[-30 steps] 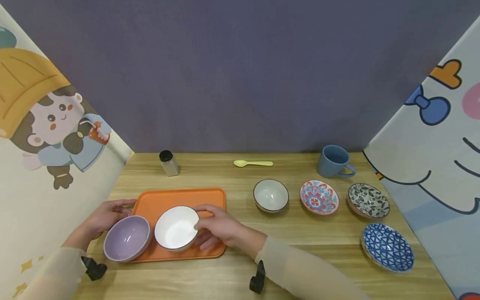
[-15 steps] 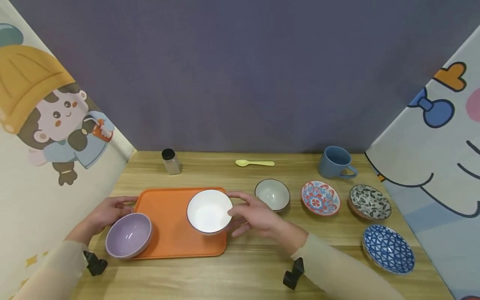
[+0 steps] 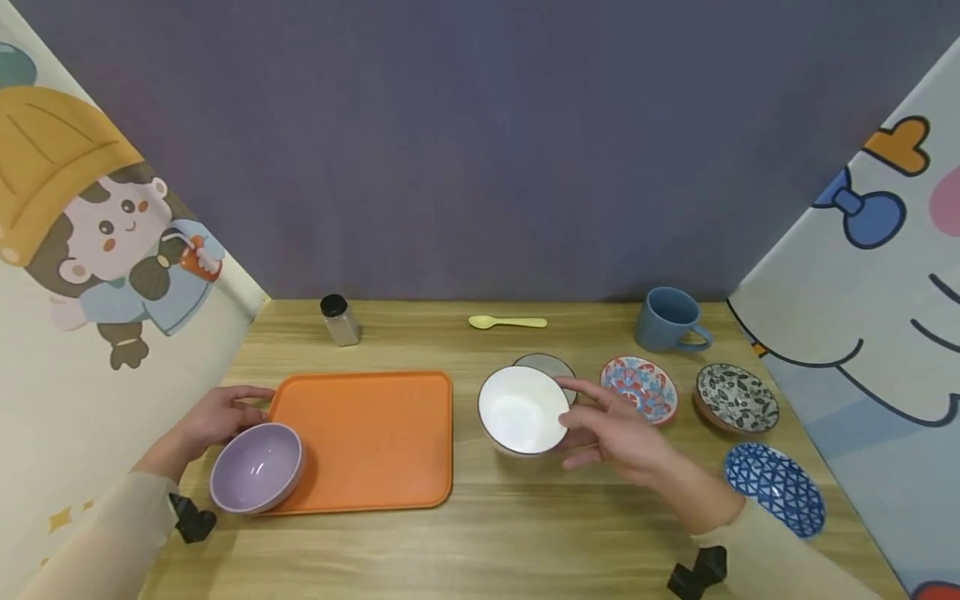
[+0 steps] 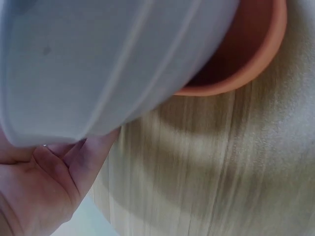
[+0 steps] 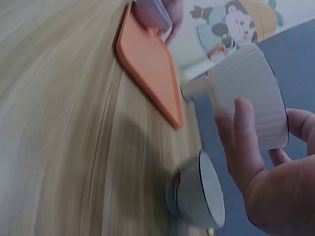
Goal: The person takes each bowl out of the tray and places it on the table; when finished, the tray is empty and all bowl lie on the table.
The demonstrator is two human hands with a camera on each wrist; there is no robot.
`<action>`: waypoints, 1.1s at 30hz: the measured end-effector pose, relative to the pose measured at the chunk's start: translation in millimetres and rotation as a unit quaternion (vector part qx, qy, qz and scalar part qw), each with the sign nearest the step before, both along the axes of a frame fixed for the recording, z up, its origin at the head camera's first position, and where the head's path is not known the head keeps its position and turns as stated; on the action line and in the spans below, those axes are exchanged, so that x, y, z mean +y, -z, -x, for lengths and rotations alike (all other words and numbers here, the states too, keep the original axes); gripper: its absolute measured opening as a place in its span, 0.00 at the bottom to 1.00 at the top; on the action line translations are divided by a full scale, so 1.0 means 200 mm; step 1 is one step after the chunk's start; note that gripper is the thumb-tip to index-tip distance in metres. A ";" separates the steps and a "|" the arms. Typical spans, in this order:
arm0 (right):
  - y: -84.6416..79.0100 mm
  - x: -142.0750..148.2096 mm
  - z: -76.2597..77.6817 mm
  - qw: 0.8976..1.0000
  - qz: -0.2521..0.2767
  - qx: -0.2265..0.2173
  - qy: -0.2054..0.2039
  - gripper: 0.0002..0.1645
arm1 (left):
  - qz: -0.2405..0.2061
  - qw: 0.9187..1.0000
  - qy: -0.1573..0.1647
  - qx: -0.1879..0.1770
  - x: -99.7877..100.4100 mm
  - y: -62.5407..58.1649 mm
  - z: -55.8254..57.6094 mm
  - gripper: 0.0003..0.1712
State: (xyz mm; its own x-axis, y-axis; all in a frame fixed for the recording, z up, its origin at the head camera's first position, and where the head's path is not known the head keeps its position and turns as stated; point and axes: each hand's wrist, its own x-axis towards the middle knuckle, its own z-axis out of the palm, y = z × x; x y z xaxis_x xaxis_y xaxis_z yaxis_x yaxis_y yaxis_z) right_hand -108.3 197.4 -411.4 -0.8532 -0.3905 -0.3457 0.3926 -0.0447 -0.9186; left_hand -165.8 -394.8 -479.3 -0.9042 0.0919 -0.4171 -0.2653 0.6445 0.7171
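Note:
My right hand point(image 3: 618, 433) grips a white bowl point(image 3: 522, 410) with a dark rim by its right side. In the right wrist view this white bowl point(image 5: 251, 96) is raised above the table, its ridged outside showing. In the head view it partly covers a grey-white bowl point(image 3: 546, 363) behind it. My left hand point(image 3: 217, 418) holds a purple bowl point(image 3: 257, 468) at the left end of an orange tray point(image 3: 375, 442). From the left wrist, the purple bowl point(image 4: 93, 64) overlaps the tray's rim and hides most of the fingers of that hand point(image 4: 54, 182).
Right of the white bowl stand a red-and-blue patterned dish point(image 3: 637, 387), a black leaf-patterned dish point(image 3: 738, 398) and a blue-and-white dish point(image 3: 776, 487). Along the back are a black-lidded jar point(image 3: 341, 322), a yellow spoon point(image 3: 507, 322) and a blue mug point(image 3: 667, 320). Walls enclose the table.
My right hand has carried the white bowl rightward from above the orange tray to just in front of the grey-white bowl. My left hand and the purple bowl stay nearly where they were.

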 end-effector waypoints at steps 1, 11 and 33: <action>0.00 0.03 -0.01 1.000 -0.008 0.002 0.005 0.39 | -0.002 1.000 0.000 0.000 0.00 0.00 0.00 0.30; 0.03 0.29 -0.17 0.995 -0.082 -0.026 0.054 0.44 | 0.007 1.000 -0.001 0.014 -0.01 0.02 0.00 0.28; 0.25 0.55 -0.48 0.975 -0.125 -0.105 0.149 0.50 | 0.000 1.000 0.009 0.024 -0.03 0.04 -0.02 0.30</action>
State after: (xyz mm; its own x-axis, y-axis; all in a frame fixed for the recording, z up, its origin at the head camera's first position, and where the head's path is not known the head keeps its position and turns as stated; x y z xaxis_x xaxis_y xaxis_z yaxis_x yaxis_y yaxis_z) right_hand -12.1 308.2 -462.2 -0.8162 -0.0180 -0.5775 0.5769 0.0297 -0.8163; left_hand -161.5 -400.5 -486.6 -0.9211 0.1087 -0.3739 -0.2195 0.6481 0.7292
